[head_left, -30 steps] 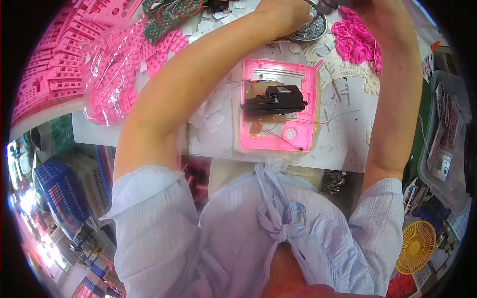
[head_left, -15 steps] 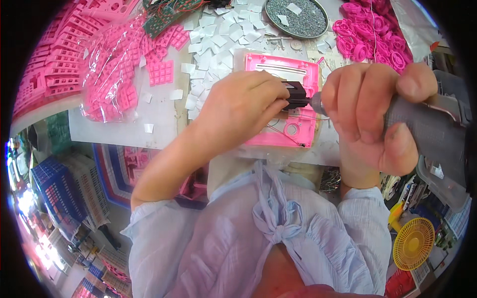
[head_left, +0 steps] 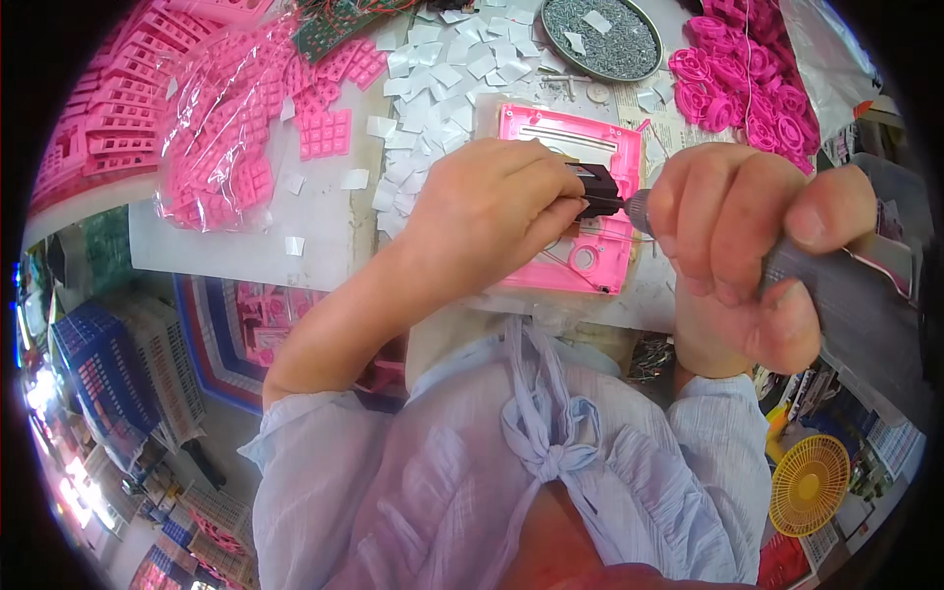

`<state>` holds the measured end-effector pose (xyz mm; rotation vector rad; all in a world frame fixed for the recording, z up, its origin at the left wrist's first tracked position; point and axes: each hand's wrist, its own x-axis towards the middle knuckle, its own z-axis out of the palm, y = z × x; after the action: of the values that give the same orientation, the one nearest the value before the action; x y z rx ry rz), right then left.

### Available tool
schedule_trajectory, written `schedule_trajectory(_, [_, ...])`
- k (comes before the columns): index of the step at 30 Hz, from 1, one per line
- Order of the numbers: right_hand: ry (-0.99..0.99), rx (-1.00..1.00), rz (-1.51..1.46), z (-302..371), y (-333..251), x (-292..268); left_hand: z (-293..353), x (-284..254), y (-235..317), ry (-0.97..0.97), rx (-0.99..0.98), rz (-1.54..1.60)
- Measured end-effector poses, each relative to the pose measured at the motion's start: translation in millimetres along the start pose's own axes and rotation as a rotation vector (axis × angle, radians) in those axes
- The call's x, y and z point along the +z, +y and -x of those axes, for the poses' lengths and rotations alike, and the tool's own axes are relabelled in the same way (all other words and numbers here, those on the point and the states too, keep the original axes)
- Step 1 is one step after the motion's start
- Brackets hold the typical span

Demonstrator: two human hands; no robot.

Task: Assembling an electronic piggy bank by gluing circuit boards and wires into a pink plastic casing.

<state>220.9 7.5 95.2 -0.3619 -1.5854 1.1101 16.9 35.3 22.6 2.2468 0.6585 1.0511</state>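
Since a second ago, both hands have come back from the round metal dish [head_left: 621, 80] toward the table's far edge and now meet over the pink plastic case half [head_left: 612, 265]. That case half lies flat by the near edge of the white table [head_left: 324, 221], with the black plastic module [head_left: 600, 191] resting over its middle. At the module, the left hand [head_left: 492, 211] has thumb and forefinger drawn together in a pinch (whether on its side or on something small there, I cannot tell). Fingers of the right hand [head_left: 733, 236] are curled around a grey powered screwdriver [head_left: 836, 305], its nose at the module's right end; contact at the tip cannot be made out. Loose white squares [head_left: 452, 77] spread from the case half toward the far edge, pink ring-shaped parts [head_left: 747, 79] heap near the far right corner, and bagged pink keypads [head_left: 221, 147] lie toward the left edge.
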Motion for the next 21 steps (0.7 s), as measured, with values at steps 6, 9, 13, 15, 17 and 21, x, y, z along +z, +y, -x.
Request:
schedule_trajectory(6, [0.076, 0.039, -0.015, 3.8, 8.6, 7.9, 2.4, 3.0, -2.4, 0.031, 0.012, -0.118])
schedule_trajectory(9, [0.219, 0.073, 0.022, 9.8, 13.2, 12.8, 4.9, -4.8, 7.9, 0.013, -0.120, -0.196])
schedule_trajectory(13, [0.256, 0.083, 0.031, 13.7, 30.8, 14.5, 35.5, 5.4, -2.0, -0.002, -0.144, -0.389])
schedule_trajectory(15, [0.229, 0.079, 0.051, 14.2, 36.8, 14.5, 38.6, 7.5, -5.7, -0.017, -0.113, -0.398])
schedule_trajectory(17, [0.206, 0.077, 0.032, 12.5, 39.9, 15.1, 36.9, 6.6, -6.9, -0.004, -0.101, -0.380])
schedule_trajectory(21, [0.176, 0.075, 0.040, 11.1, 41.2, 16.7, 36.9, 8.0, -9.0, 0.000, -0.110, -0.347])
